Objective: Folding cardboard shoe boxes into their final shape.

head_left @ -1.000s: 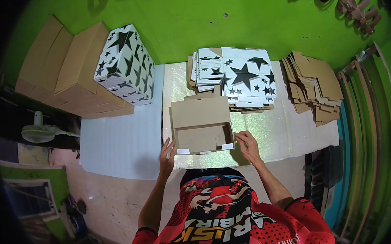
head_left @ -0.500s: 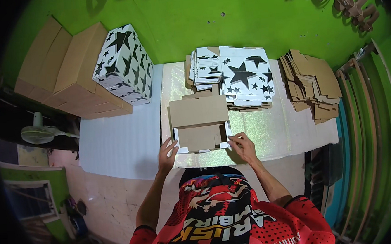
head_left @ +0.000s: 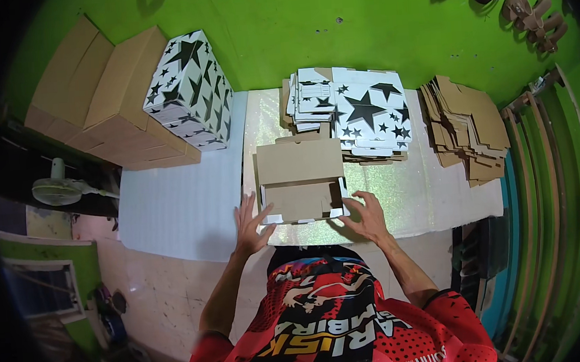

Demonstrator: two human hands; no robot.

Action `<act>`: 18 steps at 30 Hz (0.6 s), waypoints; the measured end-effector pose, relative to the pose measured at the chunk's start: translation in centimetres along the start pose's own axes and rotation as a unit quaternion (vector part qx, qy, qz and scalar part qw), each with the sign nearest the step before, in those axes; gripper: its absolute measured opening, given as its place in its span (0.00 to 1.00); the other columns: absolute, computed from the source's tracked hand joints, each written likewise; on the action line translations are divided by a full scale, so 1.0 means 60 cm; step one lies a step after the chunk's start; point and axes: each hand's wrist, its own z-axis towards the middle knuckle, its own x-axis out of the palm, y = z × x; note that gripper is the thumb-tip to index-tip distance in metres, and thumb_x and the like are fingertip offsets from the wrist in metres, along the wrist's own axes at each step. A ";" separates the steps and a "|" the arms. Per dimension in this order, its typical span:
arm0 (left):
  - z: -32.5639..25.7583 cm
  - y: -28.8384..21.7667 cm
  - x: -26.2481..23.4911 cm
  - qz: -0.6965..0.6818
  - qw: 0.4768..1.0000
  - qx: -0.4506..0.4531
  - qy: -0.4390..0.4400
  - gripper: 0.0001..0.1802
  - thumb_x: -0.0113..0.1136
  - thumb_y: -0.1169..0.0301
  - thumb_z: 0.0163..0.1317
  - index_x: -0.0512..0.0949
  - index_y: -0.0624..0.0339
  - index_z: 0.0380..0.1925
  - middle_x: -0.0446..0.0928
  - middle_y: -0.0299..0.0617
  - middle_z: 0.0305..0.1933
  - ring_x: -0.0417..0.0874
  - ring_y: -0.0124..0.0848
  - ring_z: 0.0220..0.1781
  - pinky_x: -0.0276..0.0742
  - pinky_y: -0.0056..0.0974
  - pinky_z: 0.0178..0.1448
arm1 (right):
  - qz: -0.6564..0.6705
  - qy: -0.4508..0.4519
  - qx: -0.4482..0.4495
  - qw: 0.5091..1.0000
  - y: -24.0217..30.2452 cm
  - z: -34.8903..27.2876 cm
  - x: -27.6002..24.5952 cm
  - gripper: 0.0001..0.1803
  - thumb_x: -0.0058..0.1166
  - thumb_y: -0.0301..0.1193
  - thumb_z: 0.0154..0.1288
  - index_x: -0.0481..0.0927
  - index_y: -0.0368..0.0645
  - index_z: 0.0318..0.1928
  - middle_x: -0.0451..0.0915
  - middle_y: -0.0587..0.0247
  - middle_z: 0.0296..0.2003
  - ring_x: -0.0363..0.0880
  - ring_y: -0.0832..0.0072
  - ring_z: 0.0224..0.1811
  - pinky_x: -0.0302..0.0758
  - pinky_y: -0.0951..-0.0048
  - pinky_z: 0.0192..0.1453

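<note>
A small cardboard box (head_left: 297, 201), brown inside with white edges, stands on the table in front of me. Its lid (head_left: 300, 161) is folded back on the far side, and the inside looks bare. Beside the left front corner is my left hand (head_left: 249, 227), fingers spread. My right hand (head_left: 366, 217) is at the right front corner with thumb and fingers apart. Both hands have fingertips very close to the box's side walls; whether they touch is hard to tell.
Flat star-printed cartons (head_left: 369, 111) are stacked behind the box, with brown flat cartons (head_left: 468, 128) to the right. At the far left stand assembled brown boxes (head_left: 118, 85) and star-printed boxes (head_left: 189, 90). A fan (head_left: 58, 190) is left of the table; sandals (head_left: 530, 13) hang on the wall.
The fingers of both hands have spread wider at the box's front corners. The box keeps its place among the stacks, while the whole view has shifted slightly.
</note>
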 end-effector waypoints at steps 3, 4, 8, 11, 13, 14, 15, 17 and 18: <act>0.003 0.002 -0.009 0.109 0.992 0.051 0.042 0.34 0.77 0.63 0.53 0.84 0.43 0.64 0.51 0.52 0.88 0.38 0.57 0.90 0.23 0.83 0.79 | -0.072 0.003 -0.093 0.993 0.011 0.013 0.001 0.26 0.67 0.46 0.62 0.87 0.56 0.60 0.68 0.57 0.74 0.60 0.50 0.79 0.52 0.40 0.85; 0.001 0.007 -0.012 0.129 0.989 0.058 0.042 0.29 0.76 0.64 0.54 0.86 0.44 0.59 0.53 0.52 0.87 0.41 0.56 0.90 0.24 0.82 0.79 | -0.106 0.027 -0.108 0.988 0.008 0.015 0.000 0.25 0.67 0.45 0.62 0.88 0.56 0.59 0.67 0.57 0.76 0.58 0.50 0.81 0.50 0.40 0.86; -0.007 0.022 -0.006 0.148 0.983 0.106 -0.025 0.14 0.75 0.71 0.55 0.88 0.48 0.43 0.62 0.51 0.84 0.51 0.53 0.88 0.29 0.81 0.80 | -0.126 0.041 -0.147 0.980 -0.015 0.013 0.012 0.19 0.69 0.38 0.61 0.89 0.57 0.54 0.65 0.58 0.78 0.57 0.51 0.83 0.48 0.39 0.87; -0.023 0.023 -0.002 0.157 0.981 0.114 -0.026 0.10 0.73 0.75 0.56 0.86 0.51 0.38 0.67 0.50 0.80 0.57 0.51 0.87 0.33 0.80 0.80 | -0.107 0.048 -0.153 0.981 -0.023 0.000 0.024 0.19 0.69 0.36 0.62 0.87 0.55 0.54 0.65 0.59 0.78 0.59 0.51 0.82 0.49 0.39 0.86; -0.030 0.017 0.005 0.146 0.982 0.108 -0.046 0.10 0.74 0.74 0.56 0.86 0.51 0.38 0.69 0.48 0.79 0.58 0.50 0.86 0.34 0.80 0.80 | -0.082 0.004 -0.115 0.990 -0.009 -0.005 0.029 0.21 0.68 0.38 0.63 0.85 0.56 0.58 0.63 0.58 0.79 0.56 0.50 0.83 0.47 0.37 0.86; -0.036 0.016 0.009 0.135 0.983 0.101 -0.067 0.09 0.74 0.74 0.56 0.85 0.51 0.37 0.71 0.46 0.78 0.60 0.50 0.85 0.35 0.79 0.79 | -0.092 0.003 -0.116 0.989 0.002 -0.004 0.026 0.23 0.67 0.39 0.63 0.85 0.56 0.59 0.62 0.58 0.80 0.54 0.50 0.83 0.46 0.36 0.86; -0.040 0.016 0.011 0.134 0.984 0.101 -0.066 0.09 0.74 0.74 0.56 0.85 0.51 0.37 0.71 0.46 0.78 0.60 0.50 0.85 0.35 0.79 0.79 | -0.101 0.001 -0.116 0.988 0.013 0.002 0.025 0.24 0.66 0.40 0.64 0.84 0.56 0.60 0.61 0.57 0.81 0.53 0.50 0.84 0.44 0.36 0.86; -0.047 0.020 0.013 0.146 0.983 0.095 -0.056 0.09 0.74 0.73 0.58 0.85 0.51 0.38 0.78 0.42 0.71 0.66 0.47 0.82 0.36 0.79 0.79 | -0.121 -0.008 -0.121 0.985 0.020 0.013 0.028 0.22 0.66 0.43 0.63 0.85 0.55 0.57 0.59 0.56 0.82 0.50 0.50 0.85 0.41 0.34 0.86; -0.050 0.021 0.015 0.146 0.983 0.095 -0.055 0.09 0.74 0.73 0.58 0.85 0.51 0.38 0.78 0.42 0.71 0.66 0.47 0.82 0.36 0.79 0.79 | -0.124 0.016 -0.107 0.986 0.023 0.014 0.027 0.19 0.67 0.41 0.63 0.86 0.54 0.54 0.60 0.56 0.82 0.51 0.50 0.85 0.41 0.35 0.86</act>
